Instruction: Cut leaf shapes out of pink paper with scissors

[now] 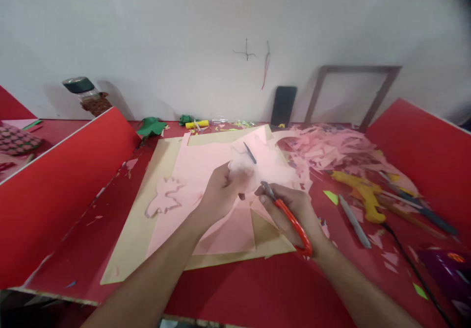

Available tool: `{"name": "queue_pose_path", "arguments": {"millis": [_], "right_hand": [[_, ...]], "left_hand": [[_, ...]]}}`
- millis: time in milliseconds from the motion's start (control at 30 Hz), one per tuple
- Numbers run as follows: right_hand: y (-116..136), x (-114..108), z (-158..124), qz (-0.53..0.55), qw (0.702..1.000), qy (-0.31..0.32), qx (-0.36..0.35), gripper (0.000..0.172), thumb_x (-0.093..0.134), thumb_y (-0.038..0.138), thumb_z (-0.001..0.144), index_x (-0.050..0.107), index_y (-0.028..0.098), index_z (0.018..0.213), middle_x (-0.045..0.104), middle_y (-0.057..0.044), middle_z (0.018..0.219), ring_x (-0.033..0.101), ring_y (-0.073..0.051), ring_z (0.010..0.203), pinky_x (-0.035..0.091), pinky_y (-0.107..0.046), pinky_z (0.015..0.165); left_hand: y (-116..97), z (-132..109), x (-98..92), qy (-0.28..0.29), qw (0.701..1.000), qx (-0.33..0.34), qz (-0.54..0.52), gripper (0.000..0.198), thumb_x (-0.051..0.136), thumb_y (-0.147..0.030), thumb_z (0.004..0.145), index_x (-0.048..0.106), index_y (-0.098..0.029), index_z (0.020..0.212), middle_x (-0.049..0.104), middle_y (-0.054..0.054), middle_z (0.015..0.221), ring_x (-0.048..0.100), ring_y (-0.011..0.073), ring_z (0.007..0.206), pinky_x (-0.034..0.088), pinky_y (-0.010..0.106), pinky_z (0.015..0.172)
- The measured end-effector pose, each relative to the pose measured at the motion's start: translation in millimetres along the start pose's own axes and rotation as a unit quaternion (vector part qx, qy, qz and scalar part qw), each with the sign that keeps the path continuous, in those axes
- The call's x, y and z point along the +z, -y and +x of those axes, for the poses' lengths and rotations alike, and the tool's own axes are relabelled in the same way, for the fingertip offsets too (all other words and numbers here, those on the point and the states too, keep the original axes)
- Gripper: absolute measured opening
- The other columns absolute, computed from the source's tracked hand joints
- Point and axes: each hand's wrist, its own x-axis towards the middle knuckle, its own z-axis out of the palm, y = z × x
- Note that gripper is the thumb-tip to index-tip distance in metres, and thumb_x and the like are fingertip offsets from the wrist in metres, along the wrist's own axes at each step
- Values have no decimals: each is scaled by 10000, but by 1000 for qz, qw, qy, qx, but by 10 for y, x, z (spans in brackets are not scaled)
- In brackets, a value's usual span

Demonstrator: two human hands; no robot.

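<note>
My left hand point(239, 181) is closed on a pale pink piece of paper point(279, 168), over the middle of the board. In my right hand point(290, 205) is a pair of scissors with red handles point(296, 227). A dark blade tip point(250, 152) shows above the paper, and part of the blades is hidden by it. Beneath both hands lie larger pink sheets point(228, 235) on a tan board point(128, 239). A pink cut-out with a jagged outline point(165, 195) rests on the left of these sheets.
Pink paper strips point(327, 146) are heaped at the back right. A yellow glue gun point(362, 193) with a black cord and a grey pen-like tool point(353, 220) lie at right. Red panels point(69, 200) border both sides. A dark phone point(284, 105) leans on the white wall.
</note>
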Motion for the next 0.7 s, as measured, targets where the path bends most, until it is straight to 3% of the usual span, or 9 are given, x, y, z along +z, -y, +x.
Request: {"name": "queue_pose_path", "arguments": {"millis": [300,500,700], "right_hand": [[-39,-8,31,29,998,40,41,223,614,377,895,685,166,915,550,16,651,483,-112,536,392,-233,518],[-158,-36,66,58,994,94,-22,416,740,544,799,594,203,988,478,35,679,435,-128,587,351,-247,529],[-58,-148,66,124,982,140,35,346,741,477,842,598,221,1026,435,44,718,400,-117,613,351,-246,557]], "left_hand": [[-52,5,56,-32,999,24,-22,265,654,-388,922,576,-175,785,547,-30,679,549,90,599,494,213,540],[-18,53,7,-81,992,-6,-97,145,682,-260,854,552,-197,863,602,-42,690,583,100,568,516,231,527],[11,86,-123,-31,996,-5,-83,165,691,-250,825,541,-200,777,485,-73,590,414,59,444,392,199,416]]}}
